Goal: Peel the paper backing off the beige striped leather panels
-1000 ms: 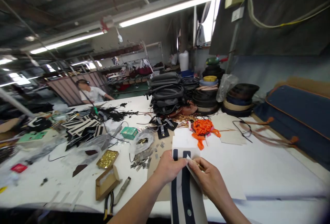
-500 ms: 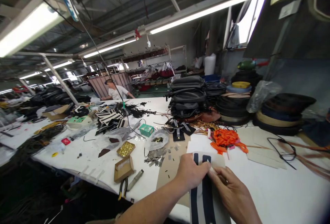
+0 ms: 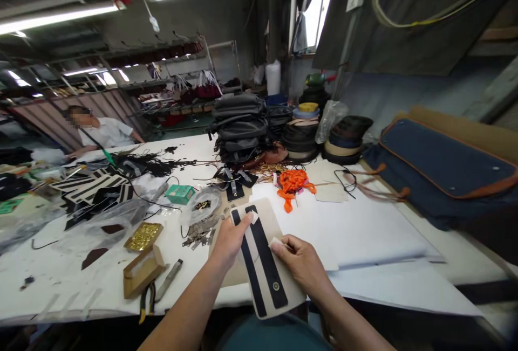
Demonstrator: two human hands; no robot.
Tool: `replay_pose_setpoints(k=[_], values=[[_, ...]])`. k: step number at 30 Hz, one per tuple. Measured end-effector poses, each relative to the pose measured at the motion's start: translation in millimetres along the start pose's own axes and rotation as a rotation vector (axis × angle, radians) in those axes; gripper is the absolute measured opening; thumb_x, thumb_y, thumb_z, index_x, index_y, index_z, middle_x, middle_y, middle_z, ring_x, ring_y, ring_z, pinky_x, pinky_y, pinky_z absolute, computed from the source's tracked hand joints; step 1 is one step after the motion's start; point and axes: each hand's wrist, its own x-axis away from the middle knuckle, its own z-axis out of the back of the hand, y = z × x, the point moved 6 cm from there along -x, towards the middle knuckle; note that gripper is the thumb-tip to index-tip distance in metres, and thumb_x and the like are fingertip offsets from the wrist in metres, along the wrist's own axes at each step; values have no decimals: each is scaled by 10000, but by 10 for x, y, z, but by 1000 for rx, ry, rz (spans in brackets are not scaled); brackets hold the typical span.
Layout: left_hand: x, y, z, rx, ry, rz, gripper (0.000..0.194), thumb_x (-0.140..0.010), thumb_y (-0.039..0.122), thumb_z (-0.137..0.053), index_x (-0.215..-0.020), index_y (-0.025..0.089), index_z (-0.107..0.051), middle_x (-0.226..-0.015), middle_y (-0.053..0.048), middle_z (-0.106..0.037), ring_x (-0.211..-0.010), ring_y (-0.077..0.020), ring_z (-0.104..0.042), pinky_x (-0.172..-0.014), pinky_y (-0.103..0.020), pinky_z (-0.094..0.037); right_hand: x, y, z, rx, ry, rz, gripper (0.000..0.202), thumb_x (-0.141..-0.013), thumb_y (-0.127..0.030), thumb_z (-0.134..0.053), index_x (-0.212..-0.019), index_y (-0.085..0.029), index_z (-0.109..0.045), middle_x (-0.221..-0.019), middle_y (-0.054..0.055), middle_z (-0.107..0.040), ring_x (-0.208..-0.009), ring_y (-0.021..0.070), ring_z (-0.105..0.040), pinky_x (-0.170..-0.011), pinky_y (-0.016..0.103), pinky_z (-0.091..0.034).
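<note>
A flat beige panel (image 3: 267, 216) with two dark strips (image 3: 265, 254) along its length tilts over the table's front edge. A round metal snap (image 3: 275, 286) sits near the lower end of the right strip. My left hand (image 3: 229, 240) grips the panel by its upper left side, thumb on top of the strips, and a small white tip shows at the thumb. Beside the panel's right edge, my right hand (image 3: 301, 262) is closed in a pinch on a small white piece (image 3: 276, 242); whether this is paper or cloth is unclear.
Left of the hands lie a box of brass fittings (image 3: 142, 236), an open cardboard box (image 3: 143, 271), a cutter knife (image 3: 169, 280) and pliers (image 3: 147, 302). Orange ribbon (image 3: 293, 181), stacked black bags (image 3: 238, 130) and a blue bag (image 3: 445, 157) stand beyond. A person (image 3: 105, 130) is at far left.
My view has swung right and down. My right hand has moved from the strip's top end to the panel's right edge, and the panel's lower end with the snap has come into view.
</note>
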Motion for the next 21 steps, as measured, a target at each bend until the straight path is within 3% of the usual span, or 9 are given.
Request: replay_pose_setpoints(k=[3,5,8,10,15,18,21], values=[[239,-113,-47,59,-47,44,490,-830,529,-768,-1179,190,-712,-1156,-105,-785,-972,-255,-753,-816,-331,-597,-22,19,74,-58,85,23,366,-869,-551,-684,-838,-187,-692,-780,10,-704,-738,201,-625,-652,272,-475],[441,-277,-127,156,-115,158,529,-837,523,-770,-1241,194,-682,-1198,-119,-771,-1002,-269,-752,-794,-339,-611,-44,-9,111,-71,129,50,378,-865,-563,-692,-847,-186,-698,-787,14,-708,-742,204,-622,-658,275,-478],[717,-491,-299,337,-244,343,549,-806,470,-819,-1225,138,-690,-1106,-153,-793,-976,-297,-764,-806,-376,-624,-69,-72,129,-89,168,84,383,-861,-570,-706,-835,-188,-694,-785,9,-692,-735,194,-603,-662,275,-474],[803,-539,-362,411,-248,387,546,-758,409,-869,-1188,116,-704,-1043,-158,-807,-931,-301,-774,-829,-395,-625,-83,-108,105,-106,151,98,376,-863,-564,-708,-839,-189,-693,-802,9,-691,-752,196,-606,-680,277,-482],[730,-474,-290,336,-129,292,538,-746,405,-878,-1169,109,-726,-1044,-149,-815,-909,-303,-779,-873,-428,-621,-112,-133,70,-57,-1,99,381,-918,-575,-635,-911,-197,-681,-913,32,-689,-808,195,-615,-698,278,-492],[652,-429,-151,245,-20,170,514,-812,454,-816,-1197,124,-732,-1092,-132,-810,-985,-298,-770,-946,-434,-597,-63,-199,197,88,55,239,345,-939,-527,-628,-862,-196,-691,-1090,58,-660,-944,199,-605,-831,295,-479],[614,-415,-68,187,60,107,508,-840,478,-783,-1212,134,-732,-1126,-128,-804,-1042,-296,-759,-990,-431,-576,24,-152,225,146,56,222,365,-953,-537,-611,-817,-202,-656,-829,9,-622,-766,164,-557,-720,279,-448]])
